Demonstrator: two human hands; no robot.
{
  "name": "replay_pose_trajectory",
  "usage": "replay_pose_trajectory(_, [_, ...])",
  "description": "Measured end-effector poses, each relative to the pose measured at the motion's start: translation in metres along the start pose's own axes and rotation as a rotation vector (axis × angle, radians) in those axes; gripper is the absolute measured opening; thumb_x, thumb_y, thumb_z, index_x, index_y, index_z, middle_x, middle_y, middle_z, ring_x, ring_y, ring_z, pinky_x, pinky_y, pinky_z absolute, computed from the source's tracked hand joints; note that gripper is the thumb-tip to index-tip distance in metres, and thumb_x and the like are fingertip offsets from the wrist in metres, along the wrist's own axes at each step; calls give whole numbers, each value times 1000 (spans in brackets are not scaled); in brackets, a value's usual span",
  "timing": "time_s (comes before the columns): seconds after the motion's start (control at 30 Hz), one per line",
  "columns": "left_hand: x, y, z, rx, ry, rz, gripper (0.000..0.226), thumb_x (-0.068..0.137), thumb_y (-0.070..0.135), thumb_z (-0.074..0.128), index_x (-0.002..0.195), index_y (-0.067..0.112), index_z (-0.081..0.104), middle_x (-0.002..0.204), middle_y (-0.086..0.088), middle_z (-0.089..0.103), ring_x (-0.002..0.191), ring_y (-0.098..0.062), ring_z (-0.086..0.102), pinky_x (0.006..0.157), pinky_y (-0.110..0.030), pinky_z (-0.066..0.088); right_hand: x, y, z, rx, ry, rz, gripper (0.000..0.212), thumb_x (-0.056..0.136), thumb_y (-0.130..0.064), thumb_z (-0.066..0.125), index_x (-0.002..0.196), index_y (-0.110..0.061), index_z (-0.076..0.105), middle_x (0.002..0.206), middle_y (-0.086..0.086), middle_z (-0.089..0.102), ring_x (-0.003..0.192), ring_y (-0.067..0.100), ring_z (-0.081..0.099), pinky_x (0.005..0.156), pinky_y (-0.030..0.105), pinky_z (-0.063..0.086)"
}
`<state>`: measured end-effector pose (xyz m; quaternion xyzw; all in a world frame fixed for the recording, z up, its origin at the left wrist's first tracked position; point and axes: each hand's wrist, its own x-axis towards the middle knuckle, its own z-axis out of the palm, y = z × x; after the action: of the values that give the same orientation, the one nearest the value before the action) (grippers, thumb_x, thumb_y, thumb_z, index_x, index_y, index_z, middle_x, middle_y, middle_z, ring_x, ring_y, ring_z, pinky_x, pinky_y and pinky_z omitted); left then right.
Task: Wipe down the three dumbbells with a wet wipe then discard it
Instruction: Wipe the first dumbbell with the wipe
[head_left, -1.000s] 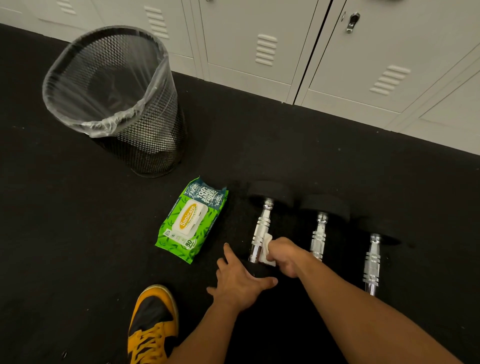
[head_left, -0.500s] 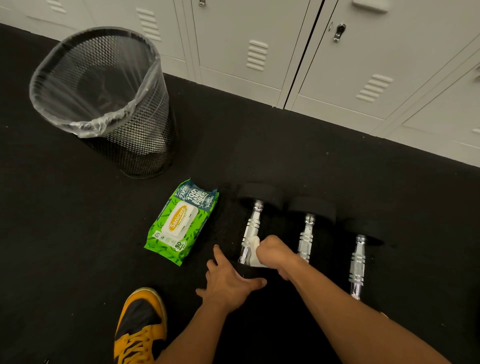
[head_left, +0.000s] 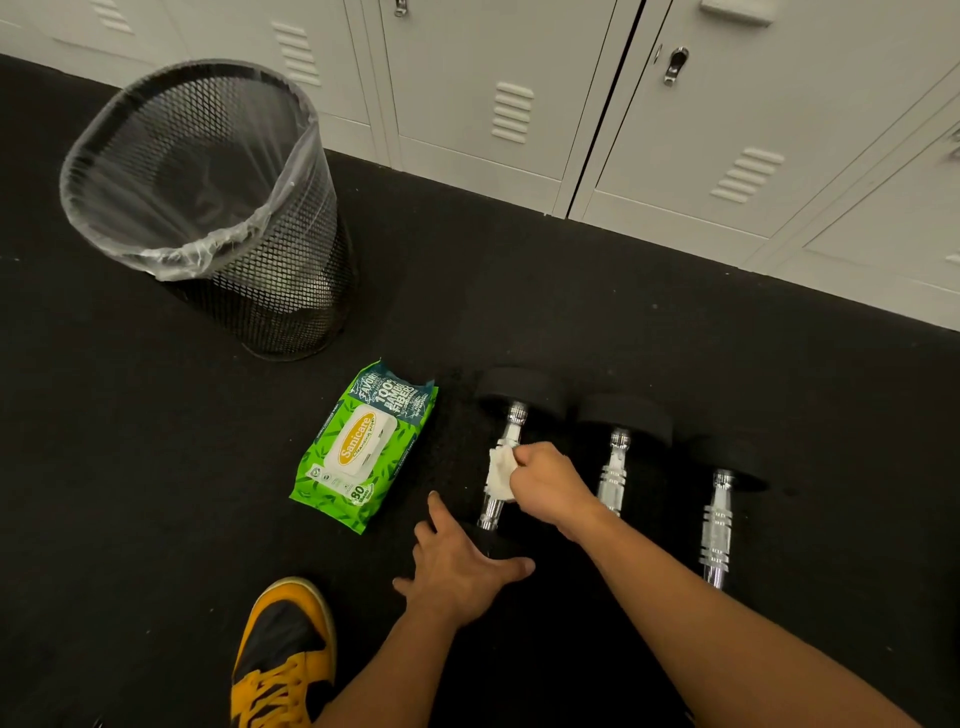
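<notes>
Your right hand (head_left: 545, 486) pinches the wet wipe (head_left: 500, 470) on the first dumbbell's handle (head_left: 506, 457); your left hand (head_left: 457, 566), spread open, braces its near head. Next, rub along the handle.

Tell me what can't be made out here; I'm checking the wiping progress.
- Head view: near end of the left dumbbell is hidden under the left hand.
- Handle beneath the wet wipe is covered by it and the right hand.
- Bin contents are blurred by its liner.
- Whether any metal is wet is too fine to see.
</notes>
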<state>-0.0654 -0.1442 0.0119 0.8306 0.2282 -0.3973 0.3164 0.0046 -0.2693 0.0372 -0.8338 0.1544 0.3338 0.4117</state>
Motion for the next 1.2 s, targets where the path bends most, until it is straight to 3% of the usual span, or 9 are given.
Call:
replay_pose_trajectory(0.07, [1,0,-1,-1,-4,-4,151,48,69,82,150,24,-20,156,-9,14,143,-31,22,109,-68,20,-3,0,1,-194,61,-170,20,88,-2,46,86,-14,61,89,4,62,85,20,61,67,23,47])
replay_pose_trajectory(0.17, [1,-1,-1,0,-11,0,152,46,71,81,150,24,-20,156,-8,14,143,-30,22,109,-68,20,-1,13,11,-584,17,-515,37,86,-5,54,119,-17,64,116,4,67,115,25,59,98,38,46])
replay_pose_trajectory(0.23, [1,-2,-1,-3,-16,2,153,44,71,82,150,24,-18,156,-8,14,143,-30,22,108,-67,20,1,22,19,-906,-141,-644,47,88,-8,54,134,-18,56,135,1,58,138,23,39,118,46,22])
replay_pose_trajectory(0.27, [2,-2,-1,-4,-18,0,153,44,71,82,150,25,-18,156,-8,14,142,-30,23,107,-67,21,2,24,21,-1024,-190,-665,48,90,-10,52,138,-17,52,142,1,53,145,22,28,121,50,9])
replay_pose_trajectory(0.37, [5,-2,-1,-11,-38,-7,153,43,71,82,150,26,-18,157,-8,13,143,-30,22,108,-67,20,9,20,20,-1170,-261,-714,46,91,-14,50,137,-14,52,142,3,53,149,23,20,117,58,-8])
replay_pose_trajectory(0.6, [4,-2,-3,-18,-48,-4,151,47,69,82,150,26,-20,157,-9,11,143,-30,21,109,-67,18,19,-1,15,-1383,-455,-733,39,95,-22,47,129,-7,58,137,5,57,149,25,19,116,59,-9])
replay_pose_trajectory(0.9, [4,-2,-4,-22,-64,-6,151,48,69,83,150,27,-20,158,-9,10,143,-32,20,109,-69,17,25,-4,4,-1401,-426,-696,48,100,-37,35,139,-14,51,149,0,46,150,29,17,112,63,-14])
replay_pose_trajectory(1.07, [4,-2,-4,-18,-66,-11,151,49,69,83,149,26,-21,158,-9,10,144,-32,19,110,-69,15,28,-7,-3,-1449,-311,-685,48,101,-43,32,121,-15,65,135,2,56,136,31,34,115,64,0])
replay_pose_trajectory(1.2, [4,-2,-4,-19,-55,-7,151,47,69,82,149,27,-21,157,-9,12,143,-32,19,109,-70,15,31,-13,-12,-1511,-197,-680,50,100,-44,32,122,-11,63,132,7,56,131,34,33,113,56,16])
